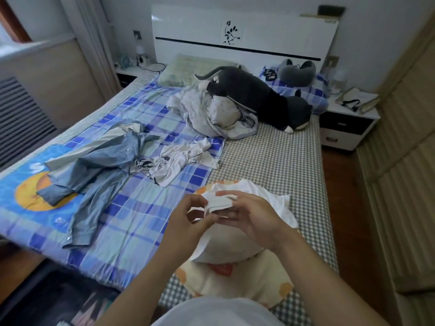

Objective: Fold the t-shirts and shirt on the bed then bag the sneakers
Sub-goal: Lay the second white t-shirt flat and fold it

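None of the three garments looks folded yet, so the task seems to be at its very start. Farthest left on the bed (277,156), a blue denim shirt (94,170) lies spread and rumpled over the blue checked sheet (131,222), sleeves out, untouched by either hand. Just to its right, touching its collar end, a white t-shirt with a dark print (179,161) sits crumpled in a heap, also waiting. Nearer the person, a white t-shirt (235,234) is lifted above a cream, orange-spotted cloth (247,278) at the foot of the bed. The left hand (188,222) pinches a bunched bit of its fabric with curled fingers, and the right hand (254,220) grips the same bunch from the other side, so both hands are closed on this one garment; it hangs loose below them, not laid flat. My judgement is that the person is finding an edge or the collar before the first fold. Behind, a heap of pale bedding (211,114) and a dark grey plush toy (254,100) lie near the headboard. No sneakers and no bag can be seen, so that step appears wholly ahead.
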{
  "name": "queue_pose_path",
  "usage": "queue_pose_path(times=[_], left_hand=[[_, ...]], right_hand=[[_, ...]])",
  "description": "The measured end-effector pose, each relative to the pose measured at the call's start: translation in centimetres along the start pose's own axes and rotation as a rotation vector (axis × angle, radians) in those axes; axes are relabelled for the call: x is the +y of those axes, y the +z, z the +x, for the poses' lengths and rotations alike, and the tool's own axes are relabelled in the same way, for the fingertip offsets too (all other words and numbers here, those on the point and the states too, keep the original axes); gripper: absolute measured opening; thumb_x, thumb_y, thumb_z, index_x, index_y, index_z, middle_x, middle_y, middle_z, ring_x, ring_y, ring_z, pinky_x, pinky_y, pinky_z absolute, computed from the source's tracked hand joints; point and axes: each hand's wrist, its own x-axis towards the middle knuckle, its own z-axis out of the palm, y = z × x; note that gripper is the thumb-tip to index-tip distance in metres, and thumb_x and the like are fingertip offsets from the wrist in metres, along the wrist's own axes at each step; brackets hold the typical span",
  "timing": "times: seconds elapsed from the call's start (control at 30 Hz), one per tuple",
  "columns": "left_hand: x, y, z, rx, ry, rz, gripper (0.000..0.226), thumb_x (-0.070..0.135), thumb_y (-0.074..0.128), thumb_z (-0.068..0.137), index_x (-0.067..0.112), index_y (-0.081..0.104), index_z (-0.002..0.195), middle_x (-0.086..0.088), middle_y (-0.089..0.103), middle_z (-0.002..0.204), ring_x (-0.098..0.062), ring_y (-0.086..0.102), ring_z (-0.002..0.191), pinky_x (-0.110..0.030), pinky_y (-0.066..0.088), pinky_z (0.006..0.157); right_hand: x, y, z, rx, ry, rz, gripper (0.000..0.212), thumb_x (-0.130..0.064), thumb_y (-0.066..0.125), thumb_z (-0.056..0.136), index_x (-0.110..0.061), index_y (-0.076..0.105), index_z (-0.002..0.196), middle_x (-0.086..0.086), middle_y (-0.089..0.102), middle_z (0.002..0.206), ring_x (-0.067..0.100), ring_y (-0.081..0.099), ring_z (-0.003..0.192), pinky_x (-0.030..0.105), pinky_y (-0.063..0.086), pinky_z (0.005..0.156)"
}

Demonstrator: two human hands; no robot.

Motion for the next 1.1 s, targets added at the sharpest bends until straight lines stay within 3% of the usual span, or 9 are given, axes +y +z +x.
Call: queue_pose_path(times=[0.17,0.37,0.53,0.6,0.67,0.77,0.83,0.97,1.1], left_hand=[[-0.3,-1.1,0.5,-0.070,0.028,0.017,0.028,-0.011,0.068,0.088,0.013,0.066,0.103,-0.001,0.070,0.106,-0.018,0.071,0.095,-0.026,0.055,0.084],[-0.7,-2.3,1.3,-0.044,-0.013,0.076,0.025,0.001,0.070,0.091,0.024,0.076,0.085,-0.004,0.077,0.088,-0.023,0.073,0.087,-0.041,0.059,0.083],[0.3,-2.1,1.1,0.038,0.030,0.204,0.020,0.008,0.065,0.096,0.024,0.069,0.085,0.009,0.071,0.083,-0.010,0.066,0.081,-0.028,0.050,0.075],[1.1,-1.9,0.9,-0.041,0.095,0.295,0.020,0.010,0.065,0.095,0.027,0.067,0.085,0.011,0.069,0.082,-0.009,0.064,0.081,-0.026,0.048,0.074],[1.8,-1.4,0.8,-0.102,0.157,0.376,0.019,0.011,0.065,0.095,0.028,0.066,0.086,0.012,0.068,0.080,-0.009,0.063,0.080,-0.023,0.048,0.072],[2.6,-1.5,1.0,-0.078,0.227,0.410,0.015,0.012,0.065,0.095,0.025,0.067,0.088,0.016,0.067,0.082,-0.006,0.063,0.082,-0.015,0.045,0.070],[2.5,-2.2,1.2,-0.070,0.225,0.359,0.013,0.014,0.066,0.095,0.026,0.066,0.090,0.015,0.067,0.082,-0.006,0.063,0.082,-0.012,0.043,0.070],[1.8,-2.2,2.5,-0.159,0.208,0.331,0.019,0.019,0.070,0.091,0.035,0.062,0.099,0.008,0.063,0.081,-0.007,0.057,0.072,-0.017,0.046,0.067],[-2.0,-1.8,6.5,0.044,0.170,0.633,0.033,0.011,0.059,0.089,0.033,0.043,0.069,0.008,0.044,0.080,-0.013,0.047,0.070,-0.031,0.034,0.060]], right_hand=[[-0.2,-0.3,-0.1,-0.019,0.052,0.040,0.040,0.007,0.033,0.097,0.007,0.057,0.129,0.035,0.064,0.121,0.046,0.064,0.116,0.054,0.050,0.103],[-0.3,-0.8,-0.3,0.008,0.097,-0.105,0.043,0.008,0.030,0.099,0.000,0.061,0.128,0.018,0.073,0.112,0.033,0.069,0.110,0.049,0.050,0.105],[-0.7,-1.5,-1.0,0.069,0.273,-1.092,0.028,-0.018,0.054,0.095,-0.014,0.065,0.120,-0.001,0.072,0.115,0.021,0.070,0.102,0.034,0.053,0.093],[-0.8,-0.2,-1.7,0.008,0.185,-1.237,0.057,-0.029,0.061,0.090,-0.032,0.044,0.144,-0.018,0.050,0.132,0.008,0.057,0.115,0.025,0.050,0.089],[-0.4,1.6,-1.5,0.023,0.013,-1.215,0.070,-0.034,0.066,0.088,-0.043,0.033,0.149,-0.024,0.043,0.126,0.001,0.048,0.117,0.020,0.046,0.090],[-0.2,2.8,0.0,0.163,-0.290,-1.594,0.028,-0.025,0.052,0.099,-0.031,0.062,0.124,-0.018,0.048,0.095,0.004,0.047,0.096,0.020,0.041,0.080],[-0.6,3.0,0.2,0.283,-0.435,-1.779,0.024,-0.020,0.050,0.098,-0.027,0.071,0.108,-0.013,0.058,0.091,0.010,0.047,0.091,0.029,0.044,0.083],[-2.0,4.4,0.8,0.495,-0.451,-1.643,0.021,-0.016,0.046,0.098,-0.021,0.063,0.111,-0.002,0.062,0.084,0.017,0.056,0.076,0.036,0.049,0.069],[-6.3,5.7,2.6,0.689,-0.512,-1.109,0.024,-0.007,0.043,0.099,-0.020,0.063,0.093,-0.004,0.065,0.078,0.013,0.061,0.073,0.034,0.051,0.066]])
